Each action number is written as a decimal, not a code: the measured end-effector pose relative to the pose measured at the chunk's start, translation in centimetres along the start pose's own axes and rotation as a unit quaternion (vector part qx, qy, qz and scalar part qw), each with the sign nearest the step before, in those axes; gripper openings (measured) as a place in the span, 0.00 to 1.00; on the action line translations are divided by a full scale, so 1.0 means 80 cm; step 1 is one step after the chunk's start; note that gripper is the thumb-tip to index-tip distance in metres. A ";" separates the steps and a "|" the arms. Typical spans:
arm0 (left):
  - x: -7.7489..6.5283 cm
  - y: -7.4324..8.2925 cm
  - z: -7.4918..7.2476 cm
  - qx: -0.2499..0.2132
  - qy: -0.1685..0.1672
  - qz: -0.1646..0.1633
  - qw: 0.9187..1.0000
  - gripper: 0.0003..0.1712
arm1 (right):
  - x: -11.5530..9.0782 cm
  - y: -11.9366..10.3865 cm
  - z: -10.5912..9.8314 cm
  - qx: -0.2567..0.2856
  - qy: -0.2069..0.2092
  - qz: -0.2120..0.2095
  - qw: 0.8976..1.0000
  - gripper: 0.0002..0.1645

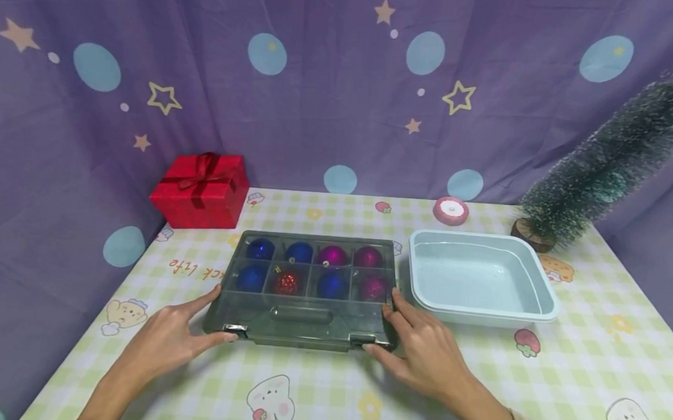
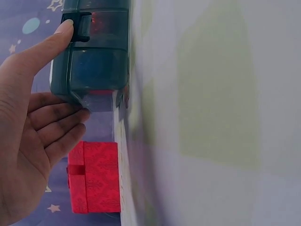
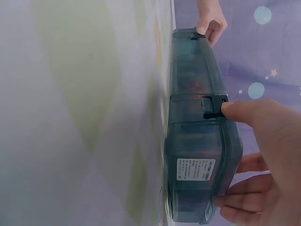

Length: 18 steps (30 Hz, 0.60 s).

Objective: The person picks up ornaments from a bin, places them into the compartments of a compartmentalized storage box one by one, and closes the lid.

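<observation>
A translucent dark green divided storage case [image 1: 318,328] lies on the table with its lid down. Through the lid show several blue, magenta and red Christmas baubles [image 1: 288,282], one to a compartment. My left hand [image 1: 167,334] holds the case's left front corner, thumb on the left latch [image 2: 82,28] and fingers along the side. At the opposite corner, my right hand [image 1: 429,350] grips the case, its thumb on the right latch [image 3: 211,107] and its fingers against the side and lid edge. A white label [image 3: 195,169] is stuck on the case's right side.
Right of the case stands a pale blue plastic basin [image 1: 480,314]. A red gift box [image 1: 198,195] with a bow sits back left. Behind the basin are a pink-and-white ribbon roll [image 1: 451,210] and a small artificial Christmas tree [image 1: 605,162]. A purple curtain [image 1: 331,107] hangs behind the table.
</observation>
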<state>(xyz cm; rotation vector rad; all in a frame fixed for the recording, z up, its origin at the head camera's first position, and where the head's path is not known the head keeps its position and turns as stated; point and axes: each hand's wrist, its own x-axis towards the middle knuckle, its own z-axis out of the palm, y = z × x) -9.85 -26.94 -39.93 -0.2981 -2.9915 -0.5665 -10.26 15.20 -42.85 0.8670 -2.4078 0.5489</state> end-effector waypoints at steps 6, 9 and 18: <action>0.003 -0.002 0.000 -0.007 0.001 -0.003 1.000 0.55 | -0.001 -0.001 -0.003 0.006 -0.013 0.019 1.000 0.41; 0.004 -0.002 -0.001 -0.006 0.002 -0.004 1.000 0.55 | -0.001 -0.003 -0.008 0.023 -0.037 0.044 0.998 0.40; 0.009 -0.005 -0.024 -0.042 -0.006 -0.003 0.999 0.48 | 0.018 -0.004 -0.045 0.091 -0.117 0.059 0.987 0.32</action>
